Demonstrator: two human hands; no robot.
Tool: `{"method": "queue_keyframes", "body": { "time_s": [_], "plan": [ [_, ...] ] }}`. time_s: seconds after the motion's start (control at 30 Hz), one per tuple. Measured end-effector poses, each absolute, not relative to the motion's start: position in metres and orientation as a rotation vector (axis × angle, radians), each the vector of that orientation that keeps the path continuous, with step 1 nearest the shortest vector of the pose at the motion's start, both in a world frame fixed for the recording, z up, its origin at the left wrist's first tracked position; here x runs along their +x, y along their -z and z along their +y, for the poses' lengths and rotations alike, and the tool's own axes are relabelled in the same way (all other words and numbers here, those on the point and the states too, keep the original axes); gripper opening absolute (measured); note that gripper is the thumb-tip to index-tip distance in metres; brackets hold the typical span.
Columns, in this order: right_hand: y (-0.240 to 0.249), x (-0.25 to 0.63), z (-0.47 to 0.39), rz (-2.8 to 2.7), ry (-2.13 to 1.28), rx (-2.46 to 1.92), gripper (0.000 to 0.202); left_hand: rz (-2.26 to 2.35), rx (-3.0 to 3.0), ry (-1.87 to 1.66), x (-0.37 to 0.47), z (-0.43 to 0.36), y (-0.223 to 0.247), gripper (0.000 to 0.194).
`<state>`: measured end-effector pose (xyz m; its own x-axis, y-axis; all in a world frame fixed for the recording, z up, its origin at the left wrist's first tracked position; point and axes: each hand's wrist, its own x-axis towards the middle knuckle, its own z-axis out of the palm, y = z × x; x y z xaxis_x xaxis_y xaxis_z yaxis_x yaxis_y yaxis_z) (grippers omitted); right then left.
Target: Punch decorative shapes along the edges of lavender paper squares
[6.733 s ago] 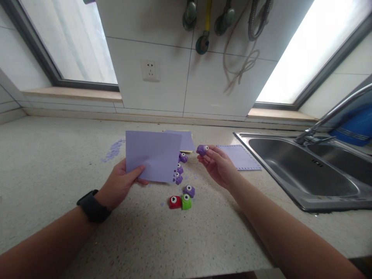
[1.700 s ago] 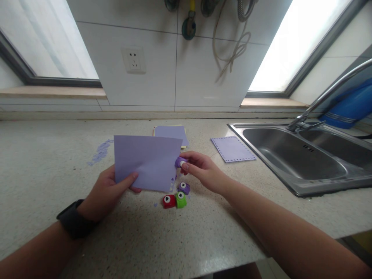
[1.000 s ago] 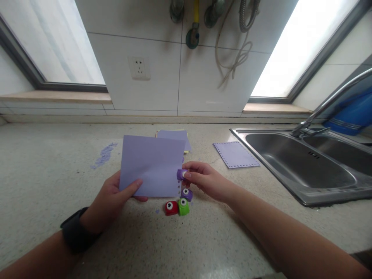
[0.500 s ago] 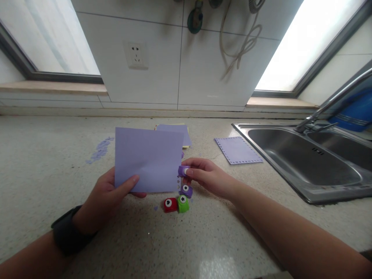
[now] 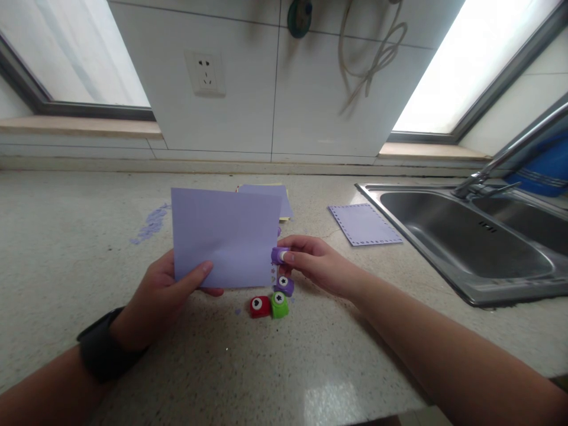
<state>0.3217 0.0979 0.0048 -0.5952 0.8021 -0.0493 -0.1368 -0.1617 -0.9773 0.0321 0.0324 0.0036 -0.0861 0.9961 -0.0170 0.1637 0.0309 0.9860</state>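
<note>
A plain purple sheet [image 5: 226, 236] is held up over the counter by my left hand [image 5: 177, 290], thumb on its face and fingers behind. My right hand [image 5: 310, 263] pinches a small purple punch [image 5: 279, 255] at the sheet's right edge. A few small punched shapes show along that edge, below the punch. Under the sheet's lower right corner lie a second purple punch [image 5: 284, 286] with a star on its button, a green punch [image 5: 279, 305] and a red punch [image 5: 260, 306] with a heart.
A purple sheet with punched borders [image 5: 364, 225] lies right of centre, beside the steel sink [image 5: 444, 236]. Behind the held sheet is a stack of purple and yellow paper [image 5: 284, 204]. Purple paper bits [image 5: 153, 223] are scattered at the left.
The view has tilted slightly, so the counter items sit a little higher. Both hands keep their holds on the sheet and the punch, with the punch still at the right edge.
</note>
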Motion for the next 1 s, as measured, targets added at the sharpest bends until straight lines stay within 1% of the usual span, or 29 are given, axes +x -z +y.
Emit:
{"method": "queue_keyframes", "body": {
  "time_s": [0.47, 0.83, 1.0],
  "plan": [
    [-0.008, 0.320, 0.097, -1.484, -1.826, -0.787, 0.029, 1.421, 1.315, -1.138, 0.031, 0.031, -0.005, 0.037],
    [-0.014, 0.317, 0.094, -1.498, -1.829, -0.809, 0.025, 1.417, 1.333, -1.101, 0.036, 0.028, -0.012, 0.030],
    [-0.012, 0.319, 0.095, -1.461, -1.834, -0.797, 0.028, 1.420, 1.283, -1.134, 0.034, 0.027, -0.008, 0.026]
  ]
}}
